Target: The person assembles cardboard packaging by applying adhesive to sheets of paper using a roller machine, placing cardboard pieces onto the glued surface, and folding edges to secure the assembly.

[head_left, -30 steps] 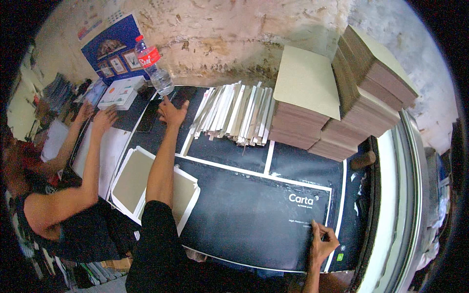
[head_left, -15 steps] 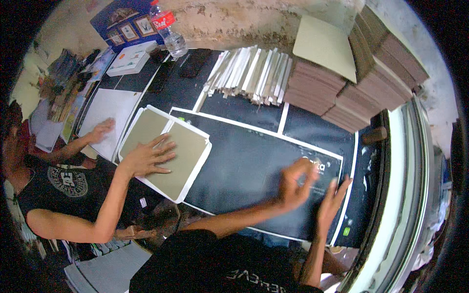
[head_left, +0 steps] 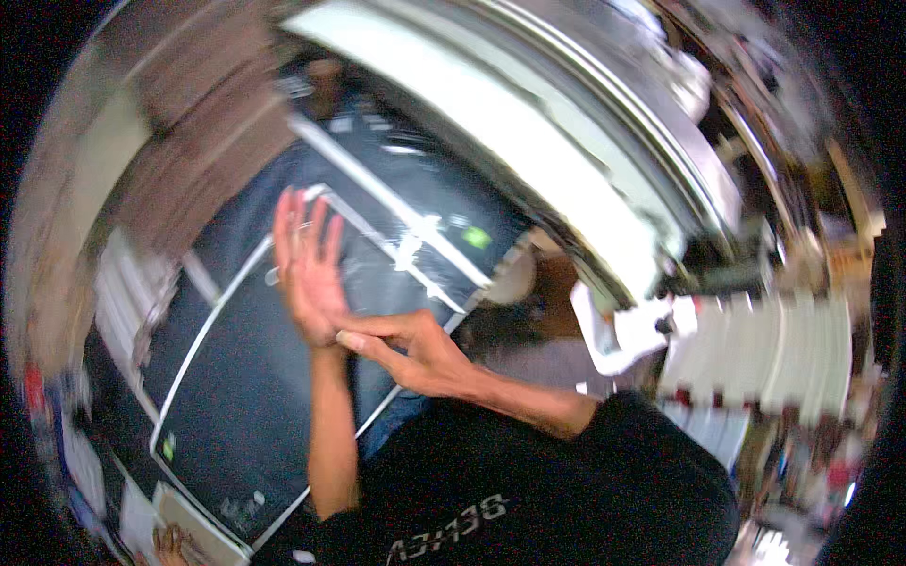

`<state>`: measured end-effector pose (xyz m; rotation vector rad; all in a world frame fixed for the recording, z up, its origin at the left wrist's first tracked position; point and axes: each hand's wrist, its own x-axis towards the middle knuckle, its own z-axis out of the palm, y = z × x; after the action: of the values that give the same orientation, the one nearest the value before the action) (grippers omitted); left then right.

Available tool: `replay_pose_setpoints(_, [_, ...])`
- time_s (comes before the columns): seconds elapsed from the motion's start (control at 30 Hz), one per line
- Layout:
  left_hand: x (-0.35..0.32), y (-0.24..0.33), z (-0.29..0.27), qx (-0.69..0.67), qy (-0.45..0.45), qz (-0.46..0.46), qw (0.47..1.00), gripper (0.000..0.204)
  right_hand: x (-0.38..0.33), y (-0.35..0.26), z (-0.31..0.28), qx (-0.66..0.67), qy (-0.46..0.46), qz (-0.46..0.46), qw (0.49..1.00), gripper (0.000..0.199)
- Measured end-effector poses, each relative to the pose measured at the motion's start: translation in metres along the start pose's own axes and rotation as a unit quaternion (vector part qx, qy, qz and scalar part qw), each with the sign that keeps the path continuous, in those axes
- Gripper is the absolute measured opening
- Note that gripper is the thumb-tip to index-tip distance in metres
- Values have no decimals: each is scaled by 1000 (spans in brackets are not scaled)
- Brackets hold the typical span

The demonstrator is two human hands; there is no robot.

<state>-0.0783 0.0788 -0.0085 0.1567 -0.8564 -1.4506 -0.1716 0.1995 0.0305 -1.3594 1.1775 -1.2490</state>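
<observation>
My left hand (head_left: 313, 274) is raised over the black sheet with white border lines (head_left: 245, 377), its palm toward me and its fingers stretched up. My right hand (head_left: 420, 354) reaches across from the right. Its thumb and fingers close on the heel of my left hand, by the wrist. Neither hand shows any tool, though motion blur hides small details. At the lower left, another person's hand (head_left: 173, 542) rests by a grey board with pale edges (head_left: 203, 519).
Stacked brown-grey boards (head_left: 203, 104) stand at the upper left, above a bundle of white strips (head_left: 132, 288). A long, pale, bar-like edge (head_left: 510, 113) bounds the table on the far right. Beyond it lie a white plastic object (head_left: 613, 349) and stacked pale sheets (head_left: 802, 354).
The view has swung right, bringing the stacked sheets into sight. My hands, apart before, are together, with my right hand holding the heel of my left.
</observation>
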Motion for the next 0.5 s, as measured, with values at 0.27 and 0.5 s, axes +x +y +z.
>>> replay_pose_setpoints(0.27, [1,-13,-32,337,144,-79,927,39,-194,105,-134,-263,409,169,858,11])
replay_pose_setpoints(0.5, [1,6,-42,401,126,-65,905,49,-290,145,-338,-434,456,271,728,67])
